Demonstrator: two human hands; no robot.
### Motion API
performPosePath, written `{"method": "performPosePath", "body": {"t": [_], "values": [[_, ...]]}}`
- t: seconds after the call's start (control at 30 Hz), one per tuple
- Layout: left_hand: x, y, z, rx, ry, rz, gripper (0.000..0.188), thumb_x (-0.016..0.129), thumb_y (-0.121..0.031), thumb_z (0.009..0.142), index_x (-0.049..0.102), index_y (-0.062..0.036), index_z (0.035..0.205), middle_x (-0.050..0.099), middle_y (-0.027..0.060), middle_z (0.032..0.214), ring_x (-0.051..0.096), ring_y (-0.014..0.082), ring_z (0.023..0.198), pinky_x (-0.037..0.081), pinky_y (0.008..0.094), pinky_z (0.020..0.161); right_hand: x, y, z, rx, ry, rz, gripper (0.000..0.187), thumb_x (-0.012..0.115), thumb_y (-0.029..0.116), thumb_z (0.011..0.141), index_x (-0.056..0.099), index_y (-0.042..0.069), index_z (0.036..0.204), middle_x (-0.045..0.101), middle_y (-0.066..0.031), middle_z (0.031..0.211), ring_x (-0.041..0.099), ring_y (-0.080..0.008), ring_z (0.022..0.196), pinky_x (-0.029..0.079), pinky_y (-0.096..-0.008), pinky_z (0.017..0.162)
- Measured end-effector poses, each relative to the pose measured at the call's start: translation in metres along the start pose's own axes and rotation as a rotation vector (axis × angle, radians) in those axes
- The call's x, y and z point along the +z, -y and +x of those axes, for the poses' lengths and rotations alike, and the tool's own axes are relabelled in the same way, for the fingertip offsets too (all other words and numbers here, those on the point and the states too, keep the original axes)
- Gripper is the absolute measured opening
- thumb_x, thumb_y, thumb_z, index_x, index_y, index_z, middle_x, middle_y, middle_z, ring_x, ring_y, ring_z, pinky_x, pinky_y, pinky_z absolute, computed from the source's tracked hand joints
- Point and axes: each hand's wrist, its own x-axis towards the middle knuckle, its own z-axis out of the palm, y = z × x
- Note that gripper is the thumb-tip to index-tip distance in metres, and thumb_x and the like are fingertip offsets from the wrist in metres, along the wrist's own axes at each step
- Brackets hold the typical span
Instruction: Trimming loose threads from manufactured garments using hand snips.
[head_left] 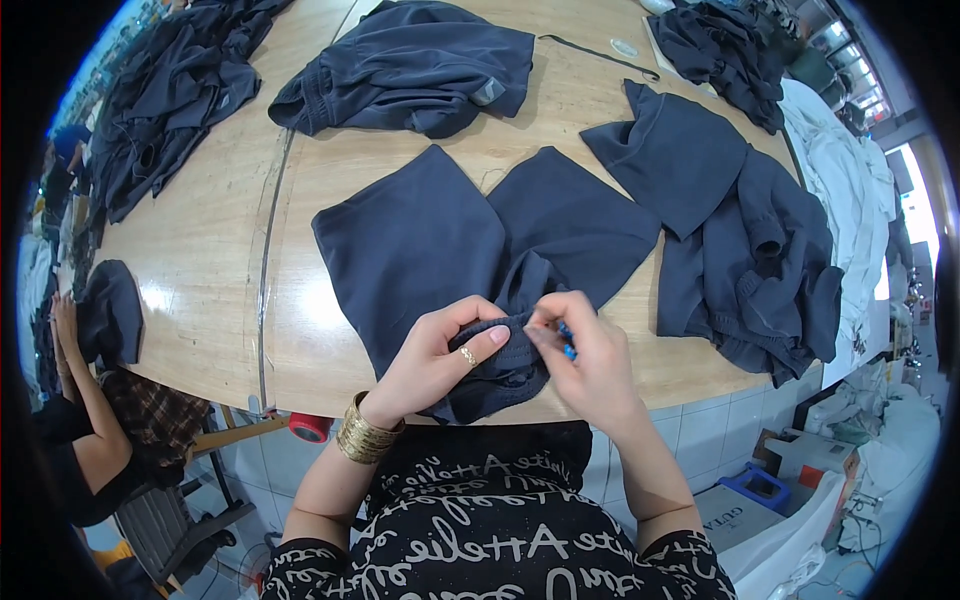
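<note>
At the wooden table [205, 250], left hand [436, 350] pinching a dark garment [412, 240] by its waistband [516, 350], right hand [592, 352] clutching a blue object [569, 351], mostly hidden, shape unclear.

The nearest garment [415, 235] is plain dark slate-blue; the tabletop [200, 300] is pale tan with wood grain. The shirt [480, 550] is black with white script, the bracelet [368, 432] and ring [468, 356] gold, the checked cloth [155, 418] brown and black, the draped fabric [835, 190] white.
</note>
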Motion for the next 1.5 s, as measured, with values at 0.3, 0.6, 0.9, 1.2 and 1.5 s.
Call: {"method": "performPosePath", "body": {"t": [0.3,0.6,0.9,1.2,1.5], "values": [[0.001,-0.005,0.002,0.019,-0.003,0.009,0.017,0.057,-0.015,0.095,0.060,0.0009,0.099,0.060,-0.0023,0.083,0.051,0.0018,0.078,0.044,0.0194,0.070,-0.003,0.003,0.000,0.006,0.041,-0.033,0.023,0.067,0.001,0.081,0.053,0.003,0.099,0.063,-0.0072,0.078,0.065,-0.0158,0.070,0.050,-0.0265,0.062],[-0.004,0.001,-0.002,-0.025,-0.022,-0.041,0.018,0.058,-0.015,0.095,0.061,0.0019,0.100,0.061,-0.0024,0.085,0.051,0.0016,0.079,0.044,0.0187,0.072,-0.017,0.006,0.002,0.258,0.042,0.098,0.016,0.068,0.009,0.083,0.057,0.003,0.092,0.062,-0.0048,0.075,0.059,-0.0121,0.063,0.046,-0.0240,0.060],[-0.007,0.001,-0.002,-0.035,-0.032,-0.126,0.018,0.057,-0.014,0.095,0.062,0.0020,0.101,0.062,-0.0019,0.088,0.053,0.0018,0.081,0.045,0.0189,0.074,-0.011,0.001,0.003,0.283,-0.041,0.306,0.012,0.066,0.010,0.087,0.058,0.001,0.090,0.057,0.0011,0.072,0.045,-0.0058,0.063,0.038,-0.0201,0.059],[-0.006,0.000,-0.002,-0.054,-0.029,-0.165,0.016,0.057,-0.014,0.095,0.061,0.0008,0.099,0.061,-0.0025,0.088,0.053,0.0016,0.082,0.044,0.0188,0.075,-0.018,0.010,0.005,0.213,0.068,0.146,0.019,0.071,0.009,0.082,0.058,0.003,0.095,0.060,-0.0007,0.075,0.050,-0.0069,0.063,0.042,-0.0218,0.058],[-0.003,-0.001,0.000,0.000,0.004,-0.130,0.016,0.058,-0.015,0.094,0.060,0.0001,0.097,0.060,-0.0034,0.086,0.050,0.0014,0.081,0.042,0.0186,0.073,-0.011,0.009,0.009,-0.025,0.116,-0.009,0.026,0.071,0.003,0.077,0.056,0.003,0.097,0.062,-0.0048,0.076,0.060,-0.0121,0.061,0.047,-0.0250,0.055]]}}
